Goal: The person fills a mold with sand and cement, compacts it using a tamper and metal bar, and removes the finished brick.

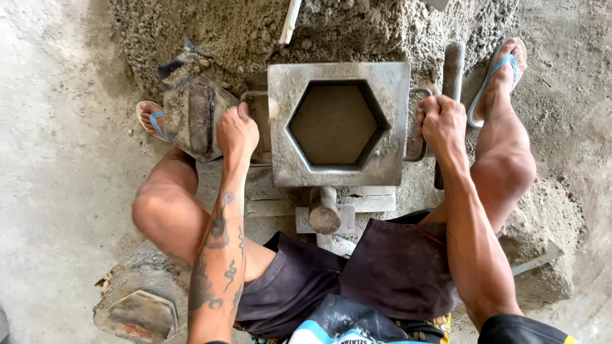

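Note:
A square grey metal mould (341, 172) with a hexagonal opening sits between my knees, its cavity filled level with damp sand mix. My left hand (236, 132) is closed around the mould's left wire handle. My right hand (442, 122) is closed around the right wire handle. A short metal post (324, 213) stands just in front of the mould on flat wooden pieces (370, 202).
A heap of sand mix (357, 32) lies behind the mould, with a white stick (290, 19) poking from it. A worn bucket (191, 111) sits at the left, a metal rod (452, 70) at the right, a hexagonal block (143, 315) at the lower left.

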